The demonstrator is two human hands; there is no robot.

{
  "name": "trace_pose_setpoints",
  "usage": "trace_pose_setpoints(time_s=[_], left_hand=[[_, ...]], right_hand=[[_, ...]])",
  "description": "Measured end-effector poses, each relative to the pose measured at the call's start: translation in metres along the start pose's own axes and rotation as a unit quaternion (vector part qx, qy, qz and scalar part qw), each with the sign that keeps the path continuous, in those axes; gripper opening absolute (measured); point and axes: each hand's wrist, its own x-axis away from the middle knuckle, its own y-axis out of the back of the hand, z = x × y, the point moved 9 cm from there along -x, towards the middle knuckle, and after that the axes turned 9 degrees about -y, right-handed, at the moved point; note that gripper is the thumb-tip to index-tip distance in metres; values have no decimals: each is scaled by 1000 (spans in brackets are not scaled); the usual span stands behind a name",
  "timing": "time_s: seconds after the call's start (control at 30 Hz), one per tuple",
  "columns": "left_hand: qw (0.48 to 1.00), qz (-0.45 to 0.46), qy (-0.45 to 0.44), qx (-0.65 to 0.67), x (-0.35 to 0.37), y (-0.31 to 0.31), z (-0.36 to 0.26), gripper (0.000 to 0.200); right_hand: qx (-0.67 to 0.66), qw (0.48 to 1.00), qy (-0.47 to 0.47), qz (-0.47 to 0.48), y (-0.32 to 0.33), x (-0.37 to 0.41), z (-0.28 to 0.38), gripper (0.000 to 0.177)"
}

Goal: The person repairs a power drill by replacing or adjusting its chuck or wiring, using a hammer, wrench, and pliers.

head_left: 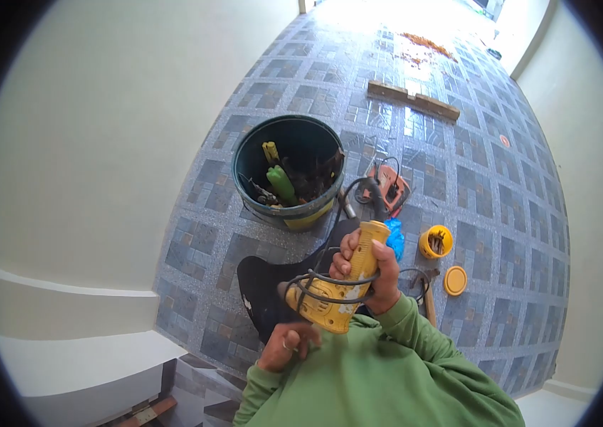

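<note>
A yellow power tool [330, 295] with a worn body is held up in front of my green sweater. My right hand [381, 270] is wrapped round its ribbed handle. A black cord loops several times around the tool body and runs up from the handle's top end. Below and left of the tool, my left hand [291, 343] is half curled, a ring on one finger. Its fingertips are blurred, and whether they touch the cord or hold anything is unclear.
Ahead stands a dark bucket [237, 167] holding tools. Right of it lie an orange tool [389, 186], a blue bag [394, 240], a yellow tub [426, 245] and its lid [456, 281]. A wooden beam [433, 107] lies farther off. Walls flank the tiled floor.
</note>
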Motion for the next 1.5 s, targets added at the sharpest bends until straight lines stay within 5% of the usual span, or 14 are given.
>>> trace_pose_setpoints(time_s=[0.1,0.23,0.27,0.33,0.47,0.53,0.67,0.9,0.97,1.03,1.1,1.23,1.3,1.5], left_hand=[[943,-150,-147,258,-46,-15,-32,86],[873,-89,-260,402,-82,-23,-49,82],[854,-118,-265,432,-85,-17,-49,78],[826,-157,-232,489,-84,-4,-43,71],[843,-151,-255,449,-71,33,-36,71],[858,-135,-245,431,-64,37,-48,73],[922,-55,-213,319,-58,39,-82,85],[998,44,-32,29,-71,24,-123,86],[978,89,-25,-188,-85,23,-136,75],[961,94,-36,-258,-93,20,-151,64],[842,115,-56,-524,-98,19,-159,56],[858,70,-52,-506,-95,35,-149,57],[965,-17,-51,-258,-88,57,-129,59],[966,11,-243,87,-76,49,-121,79]], right_hand=[[-51,996,36,67,-12,1,4,35],[-71,995,64,-29,3,15,-3,35],[113,988,80,-73,8,23,2,35],[373,907,111,-162,30,40,5,39],[546,825,13,-143,64,66,33,37],[749,647,107,-94,7,68,78,41],[743,600,201,-218,2,54,126,52],[604,678,300,-292,26,4,178,41],[599,659,346,-294,8,6,191,40],[463,738,384,-306,-14,16,205,42],[453,710,435,-320,-16,40,234,36],[454,666,449,-387,13,94,266,34],[455,653,430,-426,57,118,275,37],[432,562,311,-633,193,195,283,52]])
